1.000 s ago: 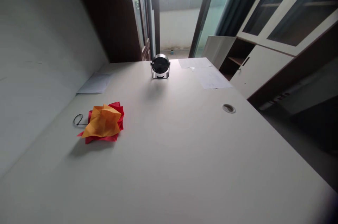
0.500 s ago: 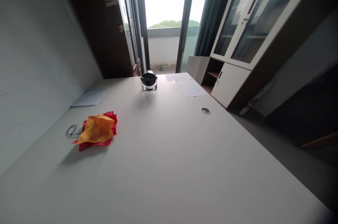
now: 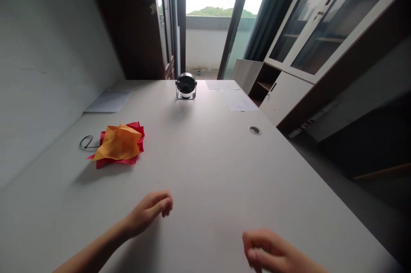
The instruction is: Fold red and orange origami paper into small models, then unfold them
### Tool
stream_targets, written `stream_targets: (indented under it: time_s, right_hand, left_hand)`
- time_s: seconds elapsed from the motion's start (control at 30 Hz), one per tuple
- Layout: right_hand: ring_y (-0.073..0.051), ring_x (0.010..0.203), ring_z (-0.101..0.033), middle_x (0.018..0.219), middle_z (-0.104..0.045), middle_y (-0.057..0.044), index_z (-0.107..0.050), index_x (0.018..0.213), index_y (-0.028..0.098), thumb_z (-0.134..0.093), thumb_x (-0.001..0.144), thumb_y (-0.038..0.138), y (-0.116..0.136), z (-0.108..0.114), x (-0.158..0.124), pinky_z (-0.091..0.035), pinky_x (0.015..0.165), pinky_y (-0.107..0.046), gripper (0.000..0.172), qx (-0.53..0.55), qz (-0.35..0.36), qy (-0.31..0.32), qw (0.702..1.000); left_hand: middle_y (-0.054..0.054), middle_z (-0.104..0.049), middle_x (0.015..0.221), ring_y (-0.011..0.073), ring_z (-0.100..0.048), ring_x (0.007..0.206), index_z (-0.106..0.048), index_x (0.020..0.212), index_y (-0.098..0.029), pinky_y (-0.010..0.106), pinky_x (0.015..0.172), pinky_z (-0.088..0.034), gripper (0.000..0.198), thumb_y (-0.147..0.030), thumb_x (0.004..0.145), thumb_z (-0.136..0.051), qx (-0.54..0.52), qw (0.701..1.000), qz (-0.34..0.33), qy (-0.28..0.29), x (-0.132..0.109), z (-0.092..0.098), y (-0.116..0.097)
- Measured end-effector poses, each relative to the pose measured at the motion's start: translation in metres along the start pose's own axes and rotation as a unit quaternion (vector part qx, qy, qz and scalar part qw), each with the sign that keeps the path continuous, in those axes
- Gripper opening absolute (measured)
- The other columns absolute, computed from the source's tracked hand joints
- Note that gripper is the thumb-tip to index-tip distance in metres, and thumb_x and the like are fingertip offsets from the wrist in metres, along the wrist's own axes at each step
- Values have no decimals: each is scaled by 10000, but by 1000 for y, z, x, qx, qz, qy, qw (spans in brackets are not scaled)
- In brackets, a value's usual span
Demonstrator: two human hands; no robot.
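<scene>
My left hand (image 3: 150, 208) has come in over the near part of the white table (image 3: 199, 161), its fingers curled in and nothing seen in them. Lower right, my right hand (image 3: 266, 247) is also curled, the thumb close to the bent fingers, and it looks to hold nothing. Beyond my left hand, to the left, lies a creased orange sheet of paper (image 3: 120, 142) on top of creased red paper (image 3: 139, 129). A thin black loop (image 3: 86, 142) sticks out on the left of these papers. Neither hand touches them.
A round black device on a silver stand (image 3: 186, 85) is at the table's far end. White papers (image 3: 107, 102) lie by the left wall, more sheets (image 3: 239, 100) at far right. A round cable hole (image 3: 255, 130) sits near the right edge. Cabinets (image 3: 290, 88) stand beyond.
Both my hands have come into view from the bottom. The view has shifted, so the table's things appear somewhat higher. The coloured papers and the round device stay in place on the table.
</scene>
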State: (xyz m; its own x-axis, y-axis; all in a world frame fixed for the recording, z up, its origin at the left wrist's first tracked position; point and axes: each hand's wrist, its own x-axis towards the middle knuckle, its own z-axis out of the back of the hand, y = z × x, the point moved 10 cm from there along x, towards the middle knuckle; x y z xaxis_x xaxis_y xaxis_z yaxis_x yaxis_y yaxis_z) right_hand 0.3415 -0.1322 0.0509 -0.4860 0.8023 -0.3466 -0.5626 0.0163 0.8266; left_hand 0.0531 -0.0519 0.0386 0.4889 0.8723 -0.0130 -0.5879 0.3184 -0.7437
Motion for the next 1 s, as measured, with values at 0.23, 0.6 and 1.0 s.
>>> stream_targets:
  time_s: [0.23, 0.6, 1.0]
  right_hand:
    - [-183, 737, -520, 746, -567, -34, -549, 731, 208, -462, 956, 386, 13, 84, 160, -430, 717, -312, 300, -136, 131, -283, 941]
    - [-198, 787, -554, 804, -620, -54, -642, 806, 203, -467, 941, 332, -1, 76, 147, -445, 753, -314, 256, -201, 146, -308, 919]
    - [-278, 1251, -480, 1365, -554, -117, -658, 1173, 210, -472, 975, 407, 24, 45, 169, -377, 1075, -426, 336, -369, 177, -283, 868]
  left_hand:
    - [17, -633, 807, 152, -566, 769, -629, 832, -203, 254, 725, -418, 187, -262, 930, -480, 19, 997, -81, -4, 120, -15, -1]
    - [52, -647, 899, 204, -566, 896, -684, 888, -218, 327, 829, -456, 197, -251, 920, -492, 109, 989, -82, -49, 98, 2, 6]
    - [95, -474, 1456, 289, -420, 1323, -565, 1288, -250, 454, 1131, -302, 442, -472, 907, -540, 261, 959, -38, -99, 111, 17, 34]
